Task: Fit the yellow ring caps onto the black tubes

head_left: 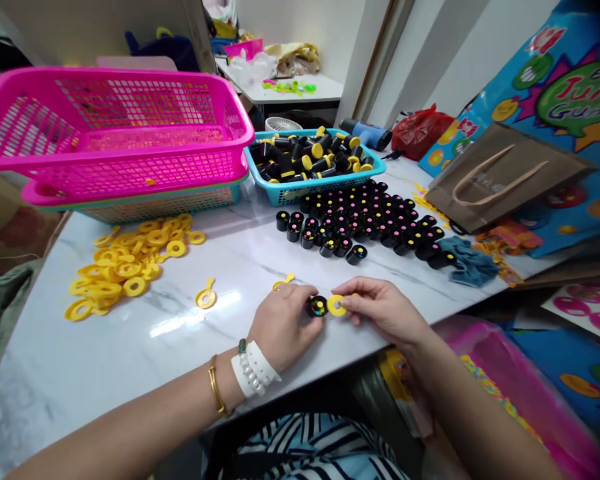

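Note:
My left hand (286, 323) is closed round a small black cylinder (319, 307) whose open end shows a yellow centre and coloured bits. Beside it my right hand (380, 308) pinches a yellow ring (337, 306) between thumb and fingers. Ring and cylinder are close together; whether they touch I cannot tell. Another yellow ring with a tab (285, 280) lies just behind my left hand, partly hidden by it. Further left, a single yellow tabbed ring (207, 296) rests on the white marbled table (180, 360).
A heap of yellow rings (125, 267) lies at left, before stacked pink baskets (170, 163). Upright black cylinders (355, 217) crowd the table's middle right. Behind them a blue basket (320, 187) holds yellow-capped black cylinders. A brown paper bag (505, 177) and blue cloth (467, 262) are at right.

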{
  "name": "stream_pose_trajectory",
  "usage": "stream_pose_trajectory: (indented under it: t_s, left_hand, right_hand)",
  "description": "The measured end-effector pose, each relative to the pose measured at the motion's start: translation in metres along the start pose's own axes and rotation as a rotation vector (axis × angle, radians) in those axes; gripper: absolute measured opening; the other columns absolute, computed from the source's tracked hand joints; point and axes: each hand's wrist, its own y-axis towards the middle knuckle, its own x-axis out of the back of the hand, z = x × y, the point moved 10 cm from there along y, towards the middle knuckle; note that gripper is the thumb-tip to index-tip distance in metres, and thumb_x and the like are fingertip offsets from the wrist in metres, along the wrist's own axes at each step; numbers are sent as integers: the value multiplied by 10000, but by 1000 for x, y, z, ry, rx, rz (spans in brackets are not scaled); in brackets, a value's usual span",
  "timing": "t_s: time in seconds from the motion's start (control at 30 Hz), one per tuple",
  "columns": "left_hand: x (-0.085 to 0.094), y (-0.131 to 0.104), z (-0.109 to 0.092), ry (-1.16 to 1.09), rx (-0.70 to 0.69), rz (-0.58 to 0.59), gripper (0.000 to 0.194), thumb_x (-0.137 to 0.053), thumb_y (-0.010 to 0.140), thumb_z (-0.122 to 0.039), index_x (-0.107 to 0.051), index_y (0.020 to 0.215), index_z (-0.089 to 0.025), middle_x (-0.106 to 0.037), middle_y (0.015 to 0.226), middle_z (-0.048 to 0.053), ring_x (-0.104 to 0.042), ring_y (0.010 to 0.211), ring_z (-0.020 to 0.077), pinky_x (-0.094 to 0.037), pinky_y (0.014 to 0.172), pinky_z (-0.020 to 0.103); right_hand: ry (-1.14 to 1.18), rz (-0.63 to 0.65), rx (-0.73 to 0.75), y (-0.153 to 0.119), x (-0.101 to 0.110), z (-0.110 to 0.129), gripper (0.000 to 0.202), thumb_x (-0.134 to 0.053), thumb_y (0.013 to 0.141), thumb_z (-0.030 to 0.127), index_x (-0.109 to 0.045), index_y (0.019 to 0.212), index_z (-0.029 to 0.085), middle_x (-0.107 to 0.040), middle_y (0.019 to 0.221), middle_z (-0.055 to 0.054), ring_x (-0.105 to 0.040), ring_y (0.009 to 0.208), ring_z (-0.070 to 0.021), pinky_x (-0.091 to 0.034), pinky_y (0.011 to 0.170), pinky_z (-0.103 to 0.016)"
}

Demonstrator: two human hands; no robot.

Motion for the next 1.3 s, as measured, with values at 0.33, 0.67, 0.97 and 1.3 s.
stream_pose_trajectory:
  t_s: [0.33, 0.67, 0.97, 1.3]
  left_hand:
    - [-7, 4, 6, -46, 33, 44, 176, -641, 797, -333, -697, 883, -190, -636, 740, 32, -584, 722, 188, -447, 673, 311]
    - [-15, 8, 21, -400, 303, 142, 291, -568, 859, -392, -666, 724, -154, -607, 575, -3, -516, 531, 109, -370, 539, 235]
    - [-14, -3, 10, -356, 145, 41, 365, -636, 836, -436, -606, 1063, -153, -609, 705, 1, -558, 634, 149, -442, 620, 276]
    - [-12, -2, 0, -126, -26, 51, 252, -603, 855, -367, -661, 1019, -185, -583, 933, 37, -584, 803, 167, -490, 736, 293]
  right_hand:
    - [-77, -86, -1, 9, -15, 13, 263, -789, 728, 334, -720, 888, 138, -674, 639, -16, -590, 480, -95, -510, 473, -199]
    - [-158, -57, -31, 8, -19, 7, 273, -747, 771, 383, -648, 826, 135, -675, 603, -24, -640, 505, -137, -531, 515, -233]
    - [-151, -29, 27, 2, -24, 0, 258, -661, 858, 400, -544, 819, 173, -531, 521, 65, -438, 412, -52, -330, 404, -155]
    - [122, 149, -73, 1, -22, -5, 294, -694, 817, 364, -566, 987, 162, -642, 661, 1, -607, 506, -118, -468, 431, -192]
